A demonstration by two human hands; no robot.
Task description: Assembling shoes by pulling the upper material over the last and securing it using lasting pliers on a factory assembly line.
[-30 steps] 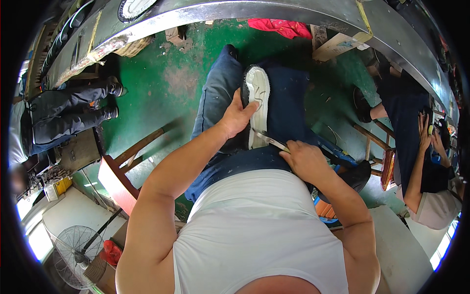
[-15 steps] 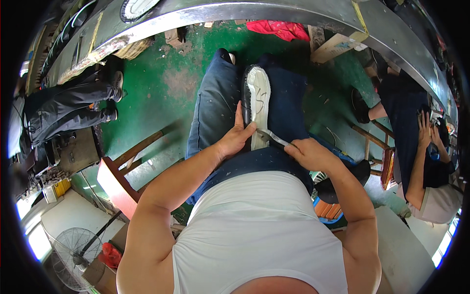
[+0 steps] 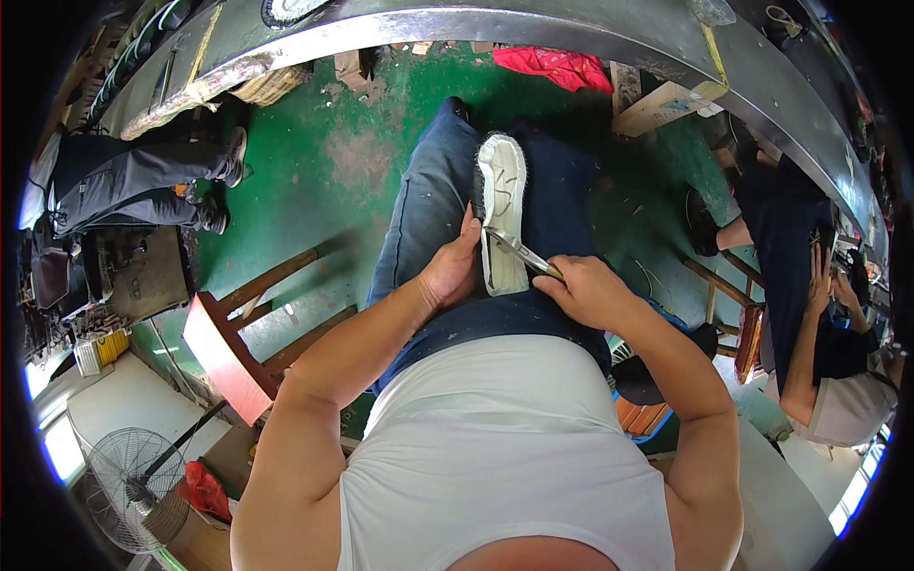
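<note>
A shoe [image 3: 506, 186] lies bottom up across my lap, its toe pointing away from me. Its underside is off-white with wavy lines, and a dark edge shows along the left. My left hand [image 3: 451, 270] is closed around the shoe's left side, thumb at the edge of the underside. In my right hand [image 3: 592, 288] is a pair of metal pliers [image 3: 520, 250]. Their jaws touch the left edge of the underside, close to my left thumb. Whether the jaws grip material there is too small to tell.
A metal-edged bench [image 3: 428, 30] curves across the far side, with another shoe [image 3: 288, 9] on it. To the left stands a wooden chair [image 3: 228, 357], with a fan [image 3: 138, 490] behind it. Another person [image 3: 800, 285] sits at the right; someone's legs [image 3: 152, 186] show at the left.
The pliers' jaws have shifted up and left to the shoe's left edge, and my right hand has turned. My left hand has slid slightly left and up along the side. The view has shifted a little.
</note>
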